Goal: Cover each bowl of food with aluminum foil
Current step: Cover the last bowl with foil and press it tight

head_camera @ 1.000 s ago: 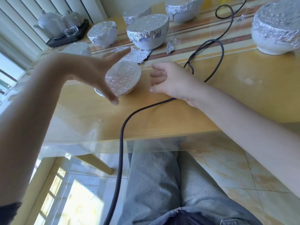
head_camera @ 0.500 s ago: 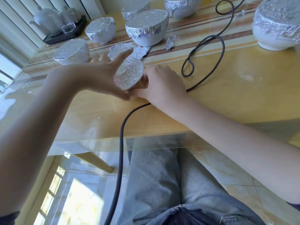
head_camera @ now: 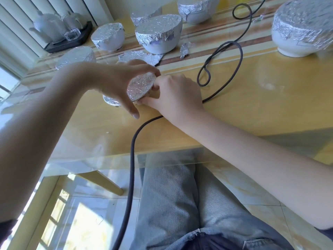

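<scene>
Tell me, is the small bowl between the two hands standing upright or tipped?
Tipped. The small bowl shows its foil top facing sideways toward the camera, and the left hand and right hand grip its edges.

No readable text, no labels, no brands, no numbers (foil and bowls are plain), nothing printed anywhere

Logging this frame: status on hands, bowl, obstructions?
Left hand and right hand both grip small foil-covered bowl, tilted. Black cable beside right hand.
</scene>
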{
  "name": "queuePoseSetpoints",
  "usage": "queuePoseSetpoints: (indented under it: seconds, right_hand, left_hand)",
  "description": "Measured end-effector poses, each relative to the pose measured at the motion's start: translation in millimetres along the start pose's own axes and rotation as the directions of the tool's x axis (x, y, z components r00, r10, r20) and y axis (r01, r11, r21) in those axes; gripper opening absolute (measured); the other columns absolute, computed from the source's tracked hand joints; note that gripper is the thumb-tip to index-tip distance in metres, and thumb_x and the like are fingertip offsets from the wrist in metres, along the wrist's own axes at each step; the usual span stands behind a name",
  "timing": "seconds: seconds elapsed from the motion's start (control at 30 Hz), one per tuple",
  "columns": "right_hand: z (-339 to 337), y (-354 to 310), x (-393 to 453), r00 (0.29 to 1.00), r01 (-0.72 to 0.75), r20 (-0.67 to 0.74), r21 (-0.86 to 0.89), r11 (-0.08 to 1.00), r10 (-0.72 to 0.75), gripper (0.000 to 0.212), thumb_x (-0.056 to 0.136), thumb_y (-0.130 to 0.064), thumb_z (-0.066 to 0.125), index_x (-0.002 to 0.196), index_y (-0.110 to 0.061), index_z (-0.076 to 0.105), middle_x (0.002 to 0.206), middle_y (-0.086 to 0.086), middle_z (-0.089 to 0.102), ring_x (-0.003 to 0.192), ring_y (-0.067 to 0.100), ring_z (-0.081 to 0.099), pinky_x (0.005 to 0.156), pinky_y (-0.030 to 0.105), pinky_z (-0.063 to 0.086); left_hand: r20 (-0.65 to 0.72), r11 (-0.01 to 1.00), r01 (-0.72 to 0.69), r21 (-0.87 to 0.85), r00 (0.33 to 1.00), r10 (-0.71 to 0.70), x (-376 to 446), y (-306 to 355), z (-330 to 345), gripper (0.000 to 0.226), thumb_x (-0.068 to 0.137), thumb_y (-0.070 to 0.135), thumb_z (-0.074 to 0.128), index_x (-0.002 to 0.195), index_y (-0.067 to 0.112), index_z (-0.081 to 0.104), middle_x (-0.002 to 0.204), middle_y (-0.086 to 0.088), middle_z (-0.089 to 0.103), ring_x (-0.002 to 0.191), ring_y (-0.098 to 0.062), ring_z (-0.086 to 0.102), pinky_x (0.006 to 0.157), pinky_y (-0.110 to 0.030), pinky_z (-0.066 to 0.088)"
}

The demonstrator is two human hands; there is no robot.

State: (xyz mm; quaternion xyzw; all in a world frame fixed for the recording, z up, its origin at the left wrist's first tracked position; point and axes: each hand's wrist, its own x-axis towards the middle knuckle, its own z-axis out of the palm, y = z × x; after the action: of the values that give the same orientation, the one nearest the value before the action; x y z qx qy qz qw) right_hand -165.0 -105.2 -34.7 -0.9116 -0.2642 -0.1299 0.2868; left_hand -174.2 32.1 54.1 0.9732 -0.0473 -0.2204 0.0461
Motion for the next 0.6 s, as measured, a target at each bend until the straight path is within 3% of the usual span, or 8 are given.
queuePoseSetpoints:
  seconds: [0.13,0.3,0.4,0.5,0.6]
  right_hand:
    - [4.7,5.2,3.5,0.998,0.053,-0.038,0.054,0.997,-0.051,0.036,0.087,-0.051,0.061,0.104,-0.020,0.068,0.094,-0.001,0.068,0.092,0.022,0.063,0.064,0.027,0.034]
    - [7.0,8.4,7.9,0.994,0.093,-0.071,0.139,0.986,-0.084,0.026,0.088,-0.041,0.064,0.096,-0.017,0.069,0.085,-0.002,0.069,0.085,0.021,0.063,0.062,0.027,0.037]
    - [6.6,11.8,13.1,0.989,0.133,-0.092,0.210,0.969,-0.116,0.019,0.087,-0.035,0.067,0.092,-0.017,0.069,0.082,-0.002,0.068,0.081,0.021,0.062,0.062,0.028,0.039]
    - [5.6,13.0,23.3,0.984,0.176,-0.083,0.255,0.951,-0.160,0.015,0.084,-0.030,0.070,0.085,-0.015,0.068,0.073,-0.003,0.065,0.072,0.019,0.059,0.064,0.033,0.046]
    - [1.6,12.2,40.6,0.984,0.167,0.003,0.350,0.922,-0.179,0.015,0.078,-0.029,0.076,0.075,-0.018,0.067,0.062,-0.012,0.057,0.061,0.007,0.053,0.064,0.031,0.048]
  left_hand:
    - [-0.015,0.999,-0.006,0.035,1.000,0.006,7.3,-10.8,3.6,0.120,0.061,0.021,0.090,0.154,0.032,0.014,0.161,0.002,0.015,0.146,-0.016,0.018,0.113,-0.029,0.018]
    - [-0.067,0.999,-0.031,0.015,0.997,0.032,11.0,-23.4,2.8,0.123,0.057,0.027,0.092,0.153,0.035,0.015,0.161,0.005,0.017,0.146,-0.016,0.018,0.114,-0.031,0.018]
    - [-0.044,0.999,-0.033,-0.008,0.999,0.033,12.6,-29.9,2.1,0.133,0.043,0.049,0.094,0.150,0.042,0.016,0.158,0.010,0.021,0.145,-0.015,0.022,0.115,-0.034,0.021]
    - [-0.034,0.995,-0.071,-0.074,0.997,0.069,11.1,-38.4,2.7,0.122,0.023,0.075,0.078,0.130,0.063,0.021,0.135,0.033,0.032,0.129,-0.001,0.030,0.104,-0.026,0.024]
    - [-0.057,0.987,-0.059,-0.152,0.997,0.051,7.1,-44.5,3.3,0.105,0.018,0.078,0.078,0.106,0.077,0.021,0.116,0.045,0.035,0.121,0.004,0.030,0.099,-0.025,0.025]
